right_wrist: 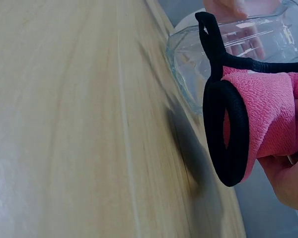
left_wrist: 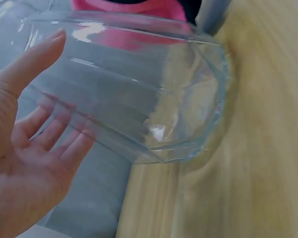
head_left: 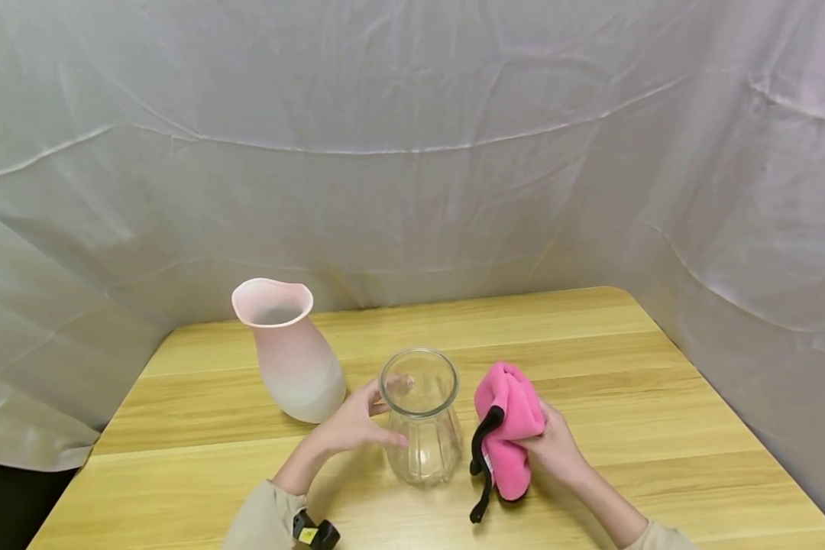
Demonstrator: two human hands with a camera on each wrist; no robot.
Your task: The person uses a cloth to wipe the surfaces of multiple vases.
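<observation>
A clear ribbed glass vase (head_left: pixel 422 451) stands upright near the middle of the wooden table (head_left: pixel 626 412). My left hand (head_left: pixel 360 420) curves round its left side, thumb in front and fingers behind, showing through the glass (left_wrist: pixel 124 89). In the left wrist view the palm stays apart from the glass. To the right of the vase, my right hand (head_left: pixel 557 443) grips a folded pink cloth (head_left: pixel 512 435) with black edging and a black loop. The cloth (right_wrist: pixel 268 109) is held above the table, and part of that hand is hidden behind it.
A pink-to-white vase (head_left: pixel 292 359) with a wavy rim stands at the back left, close to my left hand. Grey fabric (head_left: pixel 412 191) hangs behind the table and along its sides. A small black device (head_left: pixel 315 531) sits at my left wrist.
</observation>
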